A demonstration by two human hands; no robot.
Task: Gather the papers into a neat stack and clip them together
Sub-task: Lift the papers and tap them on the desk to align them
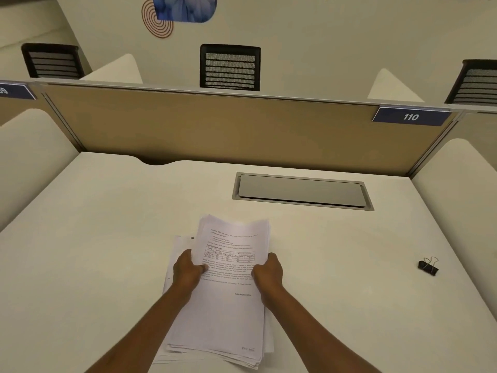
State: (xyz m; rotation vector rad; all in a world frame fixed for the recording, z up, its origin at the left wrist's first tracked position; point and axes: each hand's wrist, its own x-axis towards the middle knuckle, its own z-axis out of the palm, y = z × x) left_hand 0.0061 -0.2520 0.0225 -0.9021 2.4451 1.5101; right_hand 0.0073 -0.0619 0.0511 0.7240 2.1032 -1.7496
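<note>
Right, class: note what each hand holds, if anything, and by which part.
Both hold the paper stack: the left hand grips its left edge and the right hand its right edge, roughly midway along. The binder clip lies untouched.

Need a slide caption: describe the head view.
The left hand and right hand grip an uneven paper stack on the desk; binder clip lies apart, right.

Dim warm overhead light, soft shadows, slight blur, wide-angle bending at edges.
</note>
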